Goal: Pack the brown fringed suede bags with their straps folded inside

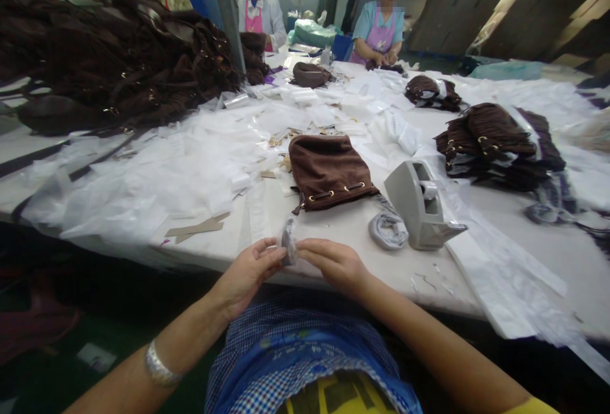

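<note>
A small grey roll in clear plastic (288,241) stands upright just above the table's front edge. My left hand (260,266) pinches it from the left, closed on it between thumb and fingers. From the other side, my right hand (336,265) comes up against the roll's plastic, its fingers stretched out and lying together; its thumb is hidden. Right behind the roll lies a brown drawstring bag (328,173) with gold eyelets. To the right are a wrapped grey coil (388,231) and a grey tape dispenser (419,207).
Clear plastic bags (181,166) cover much of the table's left. A large heap of brown bags (119,65) rises behind them. Stacked brown bags (498,141) stand at the right. Cardboard strips (197,228) lie near the front edge. Co-workers (379,30) stand across the table.
</note>
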Demonstrator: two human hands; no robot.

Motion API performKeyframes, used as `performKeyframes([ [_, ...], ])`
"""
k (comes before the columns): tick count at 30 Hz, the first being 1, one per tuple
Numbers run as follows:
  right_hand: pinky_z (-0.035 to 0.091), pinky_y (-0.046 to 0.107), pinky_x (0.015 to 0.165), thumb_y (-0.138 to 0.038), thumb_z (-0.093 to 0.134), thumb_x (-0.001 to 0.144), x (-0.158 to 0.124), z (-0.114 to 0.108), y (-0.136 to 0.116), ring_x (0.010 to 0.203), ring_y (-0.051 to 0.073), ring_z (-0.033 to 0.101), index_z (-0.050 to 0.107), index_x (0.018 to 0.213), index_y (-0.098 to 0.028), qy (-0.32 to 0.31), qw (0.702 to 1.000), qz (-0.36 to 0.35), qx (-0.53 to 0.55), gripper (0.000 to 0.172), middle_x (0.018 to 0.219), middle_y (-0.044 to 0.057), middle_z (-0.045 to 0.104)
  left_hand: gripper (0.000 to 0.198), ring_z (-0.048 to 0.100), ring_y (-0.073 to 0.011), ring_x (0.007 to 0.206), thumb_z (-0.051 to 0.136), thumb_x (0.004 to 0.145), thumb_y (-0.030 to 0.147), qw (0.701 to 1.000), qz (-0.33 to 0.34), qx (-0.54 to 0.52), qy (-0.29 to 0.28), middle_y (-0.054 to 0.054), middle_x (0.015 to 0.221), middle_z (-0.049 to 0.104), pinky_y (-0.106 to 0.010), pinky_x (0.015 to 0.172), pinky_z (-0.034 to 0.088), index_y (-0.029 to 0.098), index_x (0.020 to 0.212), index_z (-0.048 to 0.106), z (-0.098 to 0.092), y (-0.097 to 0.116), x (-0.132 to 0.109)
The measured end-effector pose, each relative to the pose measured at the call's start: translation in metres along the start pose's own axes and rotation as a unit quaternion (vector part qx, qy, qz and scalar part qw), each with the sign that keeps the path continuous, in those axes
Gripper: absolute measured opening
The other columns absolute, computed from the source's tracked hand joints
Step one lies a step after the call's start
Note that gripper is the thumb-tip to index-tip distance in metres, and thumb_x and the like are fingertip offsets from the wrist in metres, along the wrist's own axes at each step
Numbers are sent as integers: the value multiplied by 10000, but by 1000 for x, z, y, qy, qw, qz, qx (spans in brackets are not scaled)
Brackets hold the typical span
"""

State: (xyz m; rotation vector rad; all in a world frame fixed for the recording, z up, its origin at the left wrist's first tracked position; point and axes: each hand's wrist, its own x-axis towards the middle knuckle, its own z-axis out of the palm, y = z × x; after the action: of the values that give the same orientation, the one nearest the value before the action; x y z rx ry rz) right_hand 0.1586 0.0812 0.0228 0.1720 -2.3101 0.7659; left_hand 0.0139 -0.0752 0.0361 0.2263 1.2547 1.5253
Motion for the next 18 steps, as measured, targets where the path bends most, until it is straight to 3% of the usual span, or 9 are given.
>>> performKeyframes([
  [3, 550, 303, 879, -152, 557, 943, 4, 0, -15, 977, 182, 674, 712, 1091, -203, 67, 984, 165, 18, 220, 1040, 86, 722, 383, 668, -131, 873, 770, 780, 304, 999, 44, 28, 10, -69, 995, 728, -227, 832, 502, 138, 1088, 616, 0, -3, 1],
  [6, 535, 252, 707, -225, 696, 863, 11, 5, -30, 763, 157, 670, 750, 897, -190, 51, 956, 282, 64, 73, 843, 46, 726, 351, 676, -123, 854, 771, 778, 312, 994, 85, 58, 26, -38, 966, 734, -203, 785, 504, 161, 1054, 616, 1, -7, 1],
  [11, 477, 236, 675, -226, 735, 826, 15, 18, -37, 696, 146, 657, 772, 796, -185, 56, 936, 341, 70, 63, 753, 37, 727, 334, 691, -147, 865, 795, 745, 315, 974, 162, 126, 95, -20, 909, 738, -226, 804, 522, 172, 1006, 643, 4, -16, 1],
  [14, 458, 236, 672, -234, 679, 869, 15, 24, -37, 666, 142, 649, 771, 733, -193, 45, 928, 361, 86, 169, 679, 24, 709, 298, 694, -167, 916, 785, 752, 314, 956, 214, 152, 131, -35, 957, 746, -262, 868, 528, 172, 991, 677, 7, -23, 0],
  [18, 456, 217, 575, -339, 650, 880, 17, 31, -38, 561, 131, 627, 776, 756, -174, 61, 868, 446, 211, 241, 596, 11, 681, 338, 682, -195, 1007, 749, 782, 344, 940, 250, 151, 177, -59, 1077, 736, -310, 923, 527, 184, 1073, 686, 12, -31, -2],
])
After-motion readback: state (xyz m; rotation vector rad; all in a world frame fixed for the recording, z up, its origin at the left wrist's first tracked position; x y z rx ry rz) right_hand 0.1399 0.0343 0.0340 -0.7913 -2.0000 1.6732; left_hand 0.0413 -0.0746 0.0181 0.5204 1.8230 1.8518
